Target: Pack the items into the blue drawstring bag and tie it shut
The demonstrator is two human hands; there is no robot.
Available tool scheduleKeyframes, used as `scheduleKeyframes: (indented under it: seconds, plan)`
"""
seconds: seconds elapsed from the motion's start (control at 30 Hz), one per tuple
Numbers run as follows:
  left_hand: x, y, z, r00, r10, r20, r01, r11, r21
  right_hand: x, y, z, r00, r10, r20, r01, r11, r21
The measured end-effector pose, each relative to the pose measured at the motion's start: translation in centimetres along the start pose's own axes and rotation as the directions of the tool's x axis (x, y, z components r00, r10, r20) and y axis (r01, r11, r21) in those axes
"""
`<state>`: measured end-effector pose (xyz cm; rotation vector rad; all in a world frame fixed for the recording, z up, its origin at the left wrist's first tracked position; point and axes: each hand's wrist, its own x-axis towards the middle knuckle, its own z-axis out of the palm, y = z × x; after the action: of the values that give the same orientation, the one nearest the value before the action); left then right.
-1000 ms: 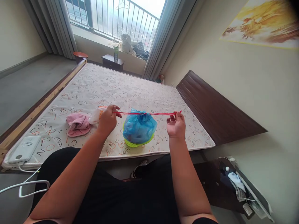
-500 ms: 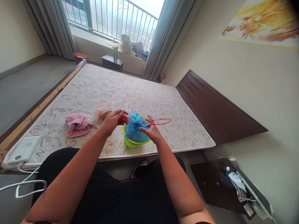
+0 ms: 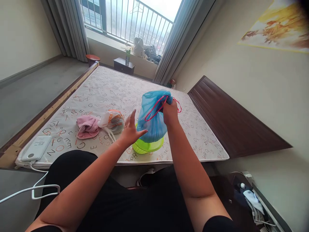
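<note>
**Right hand** [image 3: 170, 114]: clamped hard on the gathered neck of a blue plastic bag [image 3: 152, 119], up high, fingers closed!

**Left hand** [image 3: 131, 132]: wide open, fingers spread, tips right at the bag's side; contact too close to call.

**Red drawstring** [image 3: 155, 110]: looped across the bag's front, up into the right fist, a small loop poking out beyond it.

**Bag's spot**: upright, bottom end down in the mouth of a lime-green plastic basket [image 3: 147, 147], mid-mattress.

**Surface**: letter-print mattress [image 3: 113, 87], no sheet.

**Left of the basket**: a white plastic bundle with orange showing [image 3: 114, 121], touching a crumpled pink cloth [image 3: 87, 126].

**Near corner**: a white power bank [image 3: 36, 148], white cable [image 3: 33, 190] trailing off the edge.
</note>
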<state>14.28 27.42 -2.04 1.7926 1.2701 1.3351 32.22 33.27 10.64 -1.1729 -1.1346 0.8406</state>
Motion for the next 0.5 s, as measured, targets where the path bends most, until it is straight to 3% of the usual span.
scheduleKeyframes:
  seconds: [0.13, 0.27, 0.4, 0.5]
  plan:
    - [0.3, -1.6, -0.3, 0.998, -0.057, -0.029, 0.055, 0.996, -0.073, -0.7, -4.6, 3.9, 0.970, -0.053, 0.236, -0.019, 0.957, 0.290]
    - [0.5, -2.5, -1.1, 0.991, -0.069, -0.116, 0.050, 0.986, -0.158, -2.7, -6.7, 7.7, 0.913, 0.025, 0.408, -0.213, 0.881, 0.422]
    - [1.2, -3.1, -3.6, 0.963, -0.142, -0.229, 0.118, 0.986, -0.117, -4.6, -5.3, 10.4, 0.864, 0.096, 0.494, -0.378, 0.773, 0.510]
    - [1.5, -3.7, -6.5, 0.929, -0.290, -0.230, 0.312, 0.948, 0.067, -5.4, -2.4, 11.6, 0.843, 0.138, 0.521, -0.438, 0.738, 0.513]
